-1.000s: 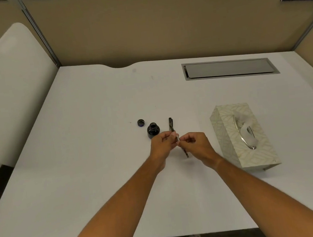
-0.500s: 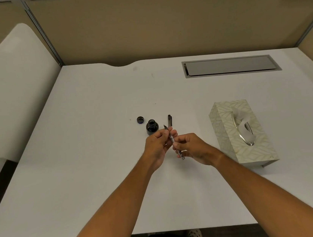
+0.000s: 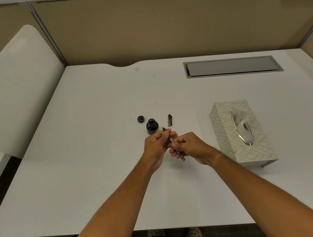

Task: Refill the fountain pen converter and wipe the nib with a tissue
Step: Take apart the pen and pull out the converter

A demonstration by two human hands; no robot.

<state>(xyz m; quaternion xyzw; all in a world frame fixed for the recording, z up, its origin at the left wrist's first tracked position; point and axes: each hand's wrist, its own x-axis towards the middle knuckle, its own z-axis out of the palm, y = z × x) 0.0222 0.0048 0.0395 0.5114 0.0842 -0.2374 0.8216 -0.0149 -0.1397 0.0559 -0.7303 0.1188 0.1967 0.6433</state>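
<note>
- Fountain pen (image 3: 170, 140) is held above the white worktop (image 3: 98, 164), tilted, with its nib pointing away toward the ink bottle (image 3: 152, 126).
- Left hand (image 3: 158, 147) is closed around the pen's front section, just behind the nib.
- Right hand (image 3: 191, 147) is closed on the patterned rear part, whose end sticks out below the fingers.
- Ink bottle stands open, with its cap (image 3: 141, 119) just beside it on the left.
- Pen cap (image 3: 169, 120) lies to the bottle's right.
- Tissue box (image 3: 239, 134) sits well apart on the right, with a tissue sticking up from its slot.
</note>
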